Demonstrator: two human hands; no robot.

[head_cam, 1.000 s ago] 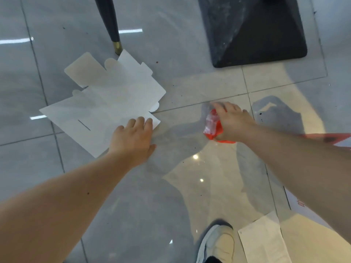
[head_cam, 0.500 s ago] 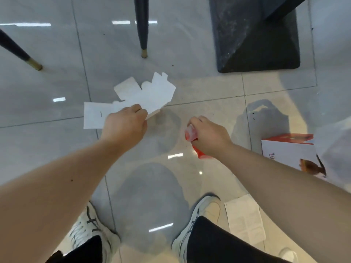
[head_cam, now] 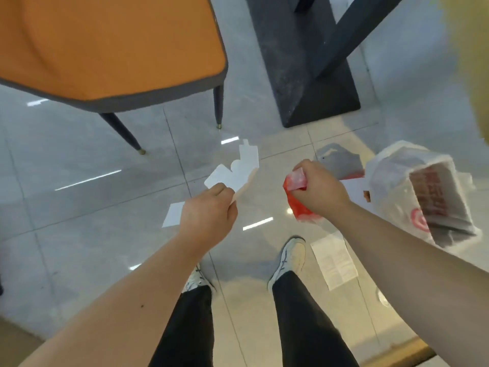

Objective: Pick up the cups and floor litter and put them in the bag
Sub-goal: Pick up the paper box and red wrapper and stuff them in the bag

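bag (head_cam: 391, 181) right of receipt (head_cam: 334, 260); chair (head_cam: 105, 49) far left

The floor (head_cam: 79, 197) is glossy, smooth tile that mirrors the lights. The flattened carton (head_cam: 238, 168) looks like matt white card, the bag (head_cam: 391, 165) thin translucent plastic. The chair seat (head_cam: 105, 43) is smooth matt orange upholstery.

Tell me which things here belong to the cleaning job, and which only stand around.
Job: white cardboard in left hand; red wrapper in right hand; receipt on floor; plastic bag.

Around: orange chair; black table base.
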